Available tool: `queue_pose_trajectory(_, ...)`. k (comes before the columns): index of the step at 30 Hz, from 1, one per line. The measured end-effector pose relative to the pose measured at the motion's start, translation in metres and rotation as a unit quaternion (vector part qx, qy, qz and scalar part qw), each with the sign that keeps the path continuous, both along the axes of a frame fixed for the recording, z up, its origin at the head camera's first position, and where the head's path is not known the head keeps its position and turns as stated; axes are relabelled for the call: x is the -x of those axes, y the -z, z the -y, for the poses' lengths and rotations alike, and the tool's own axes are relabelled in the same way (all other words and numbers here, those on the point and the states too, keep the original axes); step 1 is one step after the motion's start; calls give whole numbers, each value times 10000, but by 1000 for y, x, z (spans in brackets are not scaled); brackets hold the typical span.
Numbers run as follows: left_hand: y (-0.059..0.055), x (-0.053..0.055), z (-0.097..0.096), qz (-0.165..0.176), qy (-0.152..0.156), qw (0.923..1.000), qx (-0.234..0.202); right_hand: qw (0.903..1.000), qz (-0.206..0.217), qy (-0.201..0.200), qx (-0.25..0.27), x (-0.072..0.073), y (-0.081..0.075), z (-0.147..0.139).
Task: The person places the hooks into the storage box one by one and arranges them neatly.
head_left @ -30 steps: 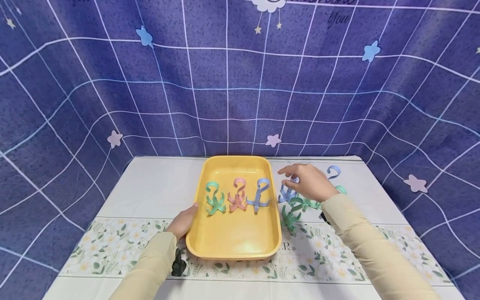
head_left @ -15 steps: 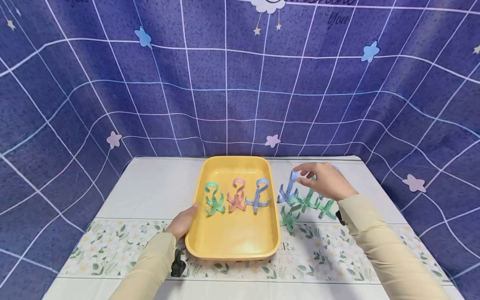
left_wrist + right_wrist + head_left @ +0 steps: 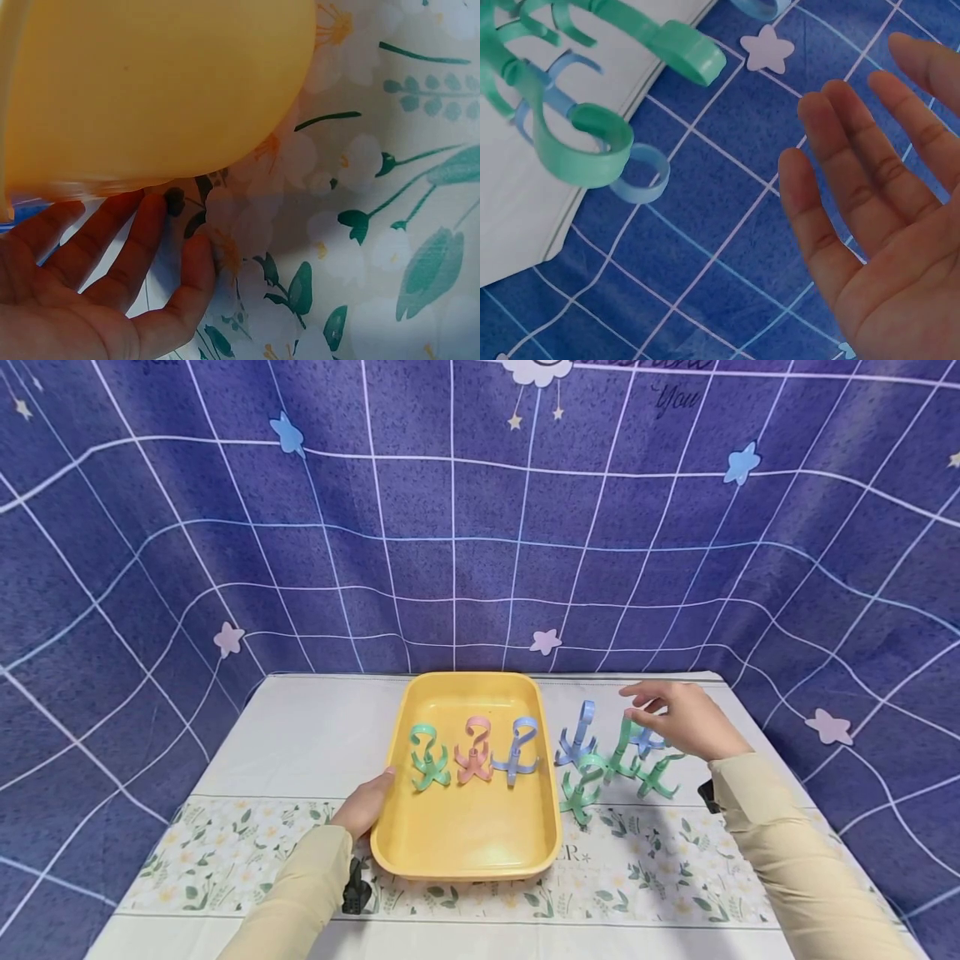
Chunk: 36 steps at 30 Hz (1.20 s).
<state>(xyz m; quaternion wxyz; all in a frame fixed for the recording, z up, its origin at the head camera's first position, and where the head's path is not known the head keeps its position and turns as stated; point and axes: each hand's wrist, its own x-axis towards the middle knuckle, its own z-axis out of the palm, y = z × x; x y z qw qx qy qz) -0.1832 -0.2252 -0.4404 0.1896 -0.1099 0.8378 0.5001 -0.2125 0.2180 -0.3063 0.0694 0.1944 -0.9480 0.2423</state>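
Note:
My left hand (image 3: 365, 802) rests against the left side of the yellow tray (image 3: 465, 856). In the left wrist view its loosely extended fingers (image 3: 142, 240) reach the tray's outer wall. Inside the tray lie a green claw hook (image 3: 431, 770), a pink claw hook (image 3: 474, 764) and a blue claw hook (image 3: 514, 762), side by side. My right hand (image 3: 688, 720) hovers over the cluster right of the tray, its fingers holding nothing. Nearest below it are a green claw hook (image 3: 618, 762) with its curved top up and a partly hidden blue claw hook (image 3: 647, 742).
Another blue claw hook (image 3: 576, 750) stands close to the tray's right rim. Two more green claw hooks, one in front (image 3: 579, 800) and one farther right (image 3: 656, 778), lie on the white floral tablecloth (image 3: 307, 735). A blue star-patterned curtain (image 3: 480, 568) encloses the table.
My right hand has moved right, away from the tray, past the blue claw hook, uncovering it and green claw hooks. My left hand and the tray stay put.

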Motion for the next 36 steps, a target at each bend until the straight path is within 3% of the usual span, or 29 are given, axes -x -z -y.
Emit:
queue_pose_trajectory(6,-1,0,-1,23,-30,10000,-6,9997,-79,225,8,-1,1,-10)
queue_pose_trajectory(15,2,2,0,23,-53,10000,45,9957,293,857,165,-1,12,-24)
queue_pose_trajectory(22,3,3,1,-15,24,9999,143,9900,317,1372,-1,-1,22,-36)
queue_pose_trajectory(31,4,1,0,-89,25,10000,37,9754,1066,1909,-277,-8,33,-45)
queue_pose_trajectory(36,3,1,0,-102,-2,9999,5,9743,1216,1859,-376,-9,37,-48)
